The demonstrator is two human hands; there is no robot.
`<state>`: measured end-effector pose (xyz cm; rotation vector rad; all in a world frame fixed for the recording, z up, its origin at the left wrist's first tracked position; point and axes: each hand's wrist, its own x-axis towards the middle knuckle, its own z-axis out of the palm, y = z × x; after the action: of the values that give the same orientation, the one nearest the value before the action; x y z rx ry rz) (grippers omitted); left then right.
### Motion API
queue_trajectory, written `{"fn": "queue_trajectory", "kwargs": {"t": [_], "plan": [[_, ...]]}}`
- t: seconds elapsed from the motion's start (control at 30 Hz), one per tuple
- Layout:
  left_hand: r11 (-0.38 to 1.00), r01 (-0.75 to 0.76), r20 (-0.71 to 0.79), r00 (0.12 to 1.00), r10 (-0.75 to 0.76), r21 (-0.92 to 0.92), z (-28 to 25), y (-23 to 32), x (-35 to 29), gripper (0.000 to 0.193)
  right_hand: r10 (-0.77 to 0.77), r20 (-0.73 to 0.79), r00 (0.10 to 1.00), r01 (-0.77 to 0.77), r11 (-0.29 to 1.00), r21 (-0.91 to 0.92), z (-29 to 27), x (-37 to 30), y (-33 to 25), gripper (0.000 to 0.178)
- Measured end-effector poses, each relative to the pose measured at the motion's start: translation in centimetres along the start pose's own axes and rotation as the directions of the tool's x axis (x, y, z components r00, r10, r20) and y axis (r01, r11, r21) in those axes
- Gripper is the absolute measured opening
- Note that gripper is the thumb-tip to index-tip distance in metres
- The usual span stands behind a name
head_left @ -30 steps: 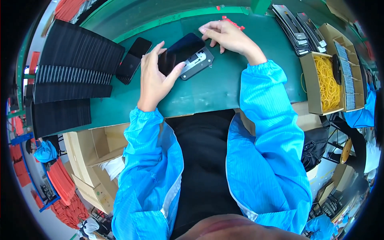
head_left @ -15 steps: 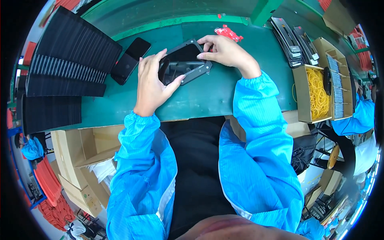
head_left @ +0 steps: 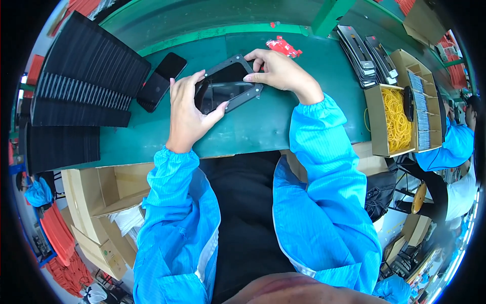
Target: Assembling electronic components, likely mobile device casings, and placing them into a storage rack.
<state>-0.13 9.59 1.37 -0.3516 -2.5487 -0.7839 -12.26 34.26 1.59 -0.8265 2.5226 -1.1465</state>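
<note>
Over the bench, my two hands hold a dark grey rectangular frame point(head_left: 251, 94) with a glossy black phone-like panel point(head_left: 223, 91) inside it. My left hand point(head_left: 190, 112) clasps its left end, thumb along the near edge and fingers at the far edge. At the right end, my right hand point(head_left: 278, 73) is closed, with the thumb on the frame's inner edge and the index finger by the far corner. The tips of its other fingers are curled and partly hidden. A black phone point(head_left: 161, 81) lies left of the frame, beside my left hand.
Black slotted racks point(head_left: 86, 76) stand at the left on the green bench point(head_left: 283, 131). Red scraps point(head_left: 284, 46) lie at the back. To the right are stacked dark flat packs point(head_left: 358, 55) and a cardboard box point(head_left: 379, 121) with yellow rubber bands point(head_left: 397, 119).
The whole view has shifted slightly. The frame has tilted a little in my hands, and the reflection on its panel has changed. Both hands keep nearly the same hold.
</note>
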Motion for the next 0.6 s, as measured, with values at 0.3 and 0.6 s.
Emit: {"fn": "queue_trajectory", "kwargs": {"t": [0.3,0.6], "plan": [[1.000,0.014,-0.008,1.000,-0.014,0.007,0.10,0.14,0.49,0.079,0.010,-0.013,1.000,-0.010,1.000,0.000,-0.41,0.18,-0.08,0.057],[0.999,0.048,0.012,0.999,-0.048,0.002,-0.04,0.27,0.30,0.082,0.021,-0.004,1.000,-0.021,0.999,-0.044,-0.25,0.20,-0.32,0.054]]}}
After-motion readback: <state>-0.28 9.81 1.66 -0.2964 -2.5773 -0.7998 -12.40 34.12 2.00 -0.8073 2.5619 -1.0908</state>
